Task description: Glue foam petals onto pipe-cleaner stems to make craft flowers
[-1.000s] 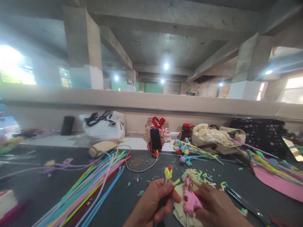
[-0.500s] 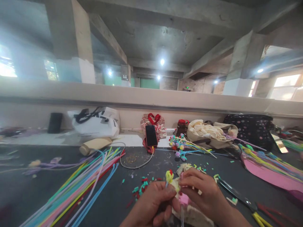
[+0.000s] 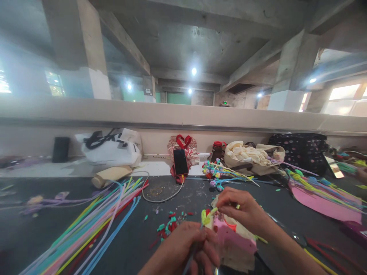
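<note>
My left hand (image 3: 197, 244) is closed on the pale blue-grey stem of a small pipe-cleaner flower (image 3: 204, 218), which has yellow loops and a red spot. Between the fingertips of my right hand (image 3: 236, 204) is a short yellow-green pipe-cleaner piece (image 3: 213, 211), close against the flower; whether the two are joined I cannot tell. A pink hot glue gun (image 3: 233, 235) with an orange trigger lies just below my right hand. Beneath it is a beige cloth (image 3: 239, 261).
Long coloured pipe cleaners (image 3: 94, 229) lie at left. Red and green snippets (image 3: 168, 227) are near my left hand. Red-and-yellow-handled scissors (image 3: 315, 244) lie at right. Finished flowers (image 3: 216, 173), a phone (image 3: 180, 162) on a cable and bags stand behind. Another person's hand (image 3: 361, 172) shows at far right.
My right hand has moved up and right from the glue gun, uncovering its pink body, and now pinches the yellow-green piece at the flower. My left hand keeps the stem. The view has shifted slightly.
</note>
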A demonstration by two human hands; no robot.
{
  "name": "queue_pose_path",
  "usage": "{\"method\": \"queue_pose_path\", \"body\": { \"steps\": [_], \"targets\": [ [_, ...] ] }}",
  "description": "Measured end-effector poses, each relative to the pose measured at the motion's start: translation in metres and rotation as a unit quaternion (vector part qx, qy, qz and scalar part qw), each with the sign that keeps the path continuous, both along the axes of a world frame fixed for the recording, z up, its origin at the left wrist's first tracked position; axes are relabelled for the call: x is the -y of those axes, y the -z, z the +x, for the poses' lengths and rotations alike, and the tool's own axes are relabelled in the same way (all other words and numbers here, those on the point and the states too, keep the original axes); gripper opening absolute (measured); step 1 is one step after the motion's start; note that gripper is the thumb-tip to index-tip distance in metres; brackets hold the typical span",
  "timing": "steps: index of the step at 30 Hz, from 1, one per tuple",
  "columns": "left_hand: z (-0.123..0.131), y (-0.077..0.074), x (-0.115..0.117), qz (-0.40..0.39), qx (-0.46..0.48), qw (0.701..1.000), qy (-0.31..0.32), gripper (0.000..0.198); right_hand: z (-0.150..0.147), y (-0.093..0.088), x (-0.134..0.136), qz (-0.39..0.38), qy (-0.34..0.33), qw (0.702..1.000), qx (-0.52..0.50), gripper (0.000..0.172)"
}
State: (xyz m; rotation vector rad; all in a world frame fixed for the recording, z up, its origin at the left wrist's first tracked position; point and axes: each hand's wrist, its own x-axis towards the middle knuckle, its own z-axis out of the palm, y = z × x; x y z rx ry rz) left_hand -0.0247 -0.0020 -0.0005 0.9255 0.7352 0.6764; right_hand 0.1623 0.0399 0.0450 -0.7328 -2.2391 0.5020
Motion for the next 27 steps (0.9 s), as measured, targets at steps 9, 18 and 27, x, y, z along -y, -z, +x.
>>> {"method": "queue_pose_path", "body": {
  "steps": [9, 18, 27],
  "targets": [
    [0.008, -0.002, 0.003, -0.024, -0.047, 0.999, 0.01, 0.029, -0.001, 0.004, 0.004, 0.019, -0.037, 0.998, 0.053, 0.01],
    [0.011, 0.002, 0.005, 0.008, -0.102, 0.994, 0.026, 0.029, 0.002, 0.013, 0.009, 0.08, -0.022, 0.987, 0.137, 0.011],
    [0.012, 0.003, 0.006, 0.014, -0.121, 0.992, 0.018, 0.031, 0.0, 0.018, 0.01, 0.107, -0.017, 0.984, 0.142, 0.014]
  ]
}}
